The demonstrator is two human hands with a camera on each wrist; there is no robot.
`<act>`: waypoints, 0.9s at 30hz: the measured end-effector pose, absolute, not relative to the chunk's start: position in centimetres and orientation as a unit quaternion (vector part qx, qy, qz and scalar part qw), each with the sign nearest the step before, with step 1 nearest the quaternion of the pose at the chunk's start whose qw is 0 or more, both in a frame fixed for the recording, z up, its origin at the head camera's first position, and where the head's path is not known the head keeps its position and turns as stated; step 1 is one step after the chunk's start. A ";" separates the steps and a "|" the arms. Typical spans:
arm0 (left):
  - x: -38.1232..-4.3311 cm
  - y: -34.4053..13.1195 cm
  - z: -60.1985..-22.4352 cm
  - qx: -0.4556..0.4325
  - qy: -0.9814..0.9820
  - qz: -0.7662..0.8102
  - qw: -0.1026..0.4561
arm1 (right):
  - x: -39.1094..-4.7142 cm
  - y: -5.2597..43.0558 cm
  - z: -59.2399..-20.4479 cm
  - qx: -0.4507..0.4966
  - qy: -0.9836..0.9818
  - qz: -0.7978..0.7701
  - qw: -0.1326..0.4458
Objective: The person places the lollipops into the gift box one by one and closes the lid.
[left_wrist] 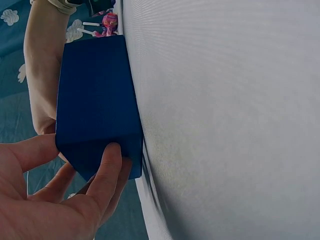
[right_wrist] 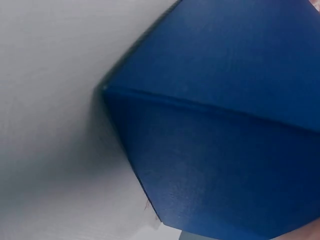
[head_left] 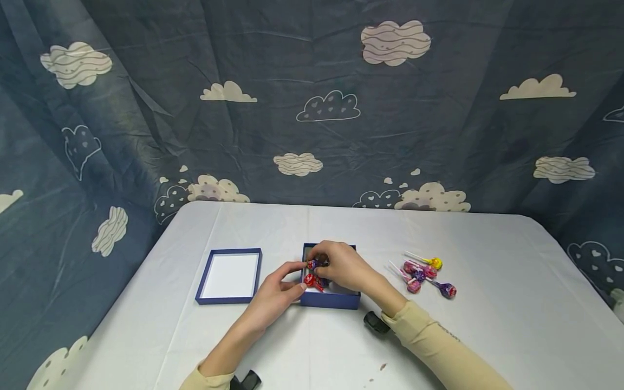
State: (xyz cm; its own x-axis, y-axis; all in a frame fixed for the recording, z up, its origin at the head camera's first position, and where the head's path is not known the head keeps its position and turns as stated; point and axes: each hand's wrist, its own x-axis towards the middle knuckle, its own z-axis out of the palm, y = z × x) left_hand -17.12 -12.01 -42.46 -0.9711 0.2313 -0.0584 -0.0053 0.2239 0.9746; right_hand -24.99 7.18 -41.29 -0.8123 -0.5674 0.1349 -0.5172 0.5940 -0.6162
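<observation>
Box: dark blue outside. Lid: blue rim, white inside. Candy in box: red lollipop, purple lollipop with bit of red. Candy pile: yellow lollipop, pink lollipop, purple-and-red lollipop, pale sticks. Tablecloth: plain white. Curtain: dark grey-blue; cream clouds, some wavy-striped, some spotty, some just outlines with hearts. Sleeves: pale yellow-tan. Wrist gear: black.

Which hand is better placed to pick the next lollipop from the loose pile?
Probably the right hand: over the box, it is nearer the loose lollipops; the left hand touches the box's left side, farther away.
</observation>
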 end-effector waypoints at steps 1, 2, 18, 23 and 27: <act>-17.1 -12.0 -42.5 0.073 0.776 0.619 0.095 | -25.0 7.2 -41.3 -0.303 0.893 -0.330 0.037; -17.1 -12.0 -42.5 0.073 0.775 0.620 0.095 | -25.0 7.1 -41.3 -0.304 0.895 -0.325 0.034; -17.0 -11.9 -42.7 0.080 0.766 0.631 0.092 | -25.0 6.9 -41.4 -0.304 0.905 -0.295 0.047; -17.0 -11.9 -42.6 0.079 0.766 0.631 0.091 | -24.9 7.1 -41.4 -0.304 0.892 -0.329 0.055; -17.0 -12.0 -42.7 0.082 0.770 0.626 0.092 | -25.1 7.2 -41.5 -0.308 0.878 -0.360 0.066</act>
State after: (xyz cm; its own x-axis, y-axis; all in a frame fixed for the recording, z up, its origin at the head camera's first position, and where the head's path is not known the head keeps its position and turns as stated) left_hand -17.03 -11.95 -42.73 -0.9696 0.2417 -0.0396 0.0106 0.2029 0.9791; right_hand -25.14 7.24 -41.50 -0.8017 -0.5882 0.1058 -0.4936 0.5519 -0.6721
